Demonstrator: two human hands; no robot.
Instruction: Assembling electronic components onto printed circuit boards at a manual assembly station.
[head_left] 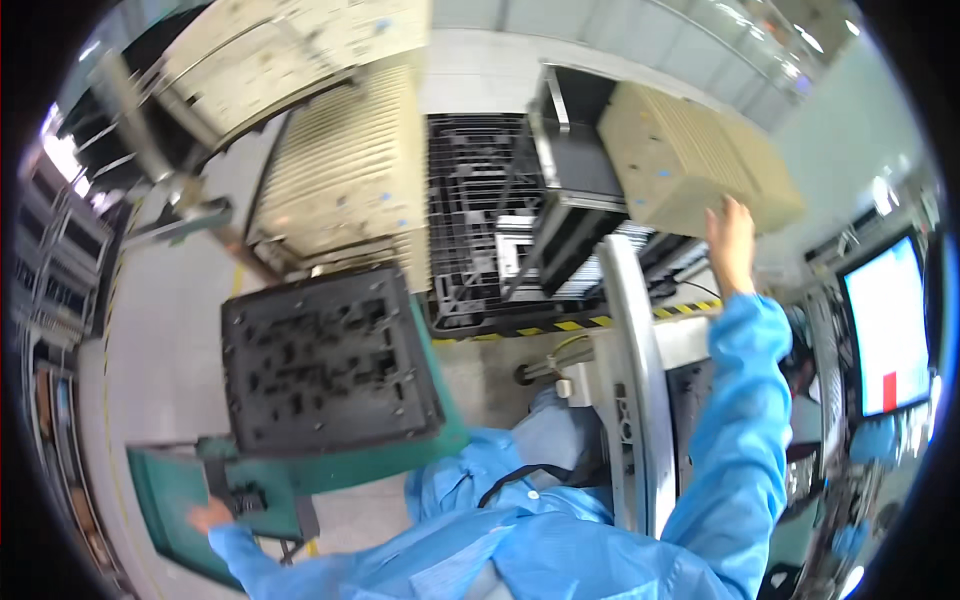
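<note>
My right hand (732, 245) reaches far forward at the right, over the near side of a stack of beige ridged trays (665, 150). Its fingers look partly spread and slightly bent; whether they touch the stack I cannot make out. Low at the left, my left hand (208, 515) is smeared by motion above a green work surface (165, 500), beside a small dark device (248, 498). Close by lies a dark rectangular fixture plate (320, 360) on the green surface, with several small black parts and recesses across its top.
Another tall beige tray stack (340, 165) stands behind the fixture. Between the stacks lies a black grid pallet (475, 180), edged by yellow-black tape (570, 325). A metal rail (635, 370) runs beside my right arm. A lit monitor (885, 325) stands at the far right.
</note>
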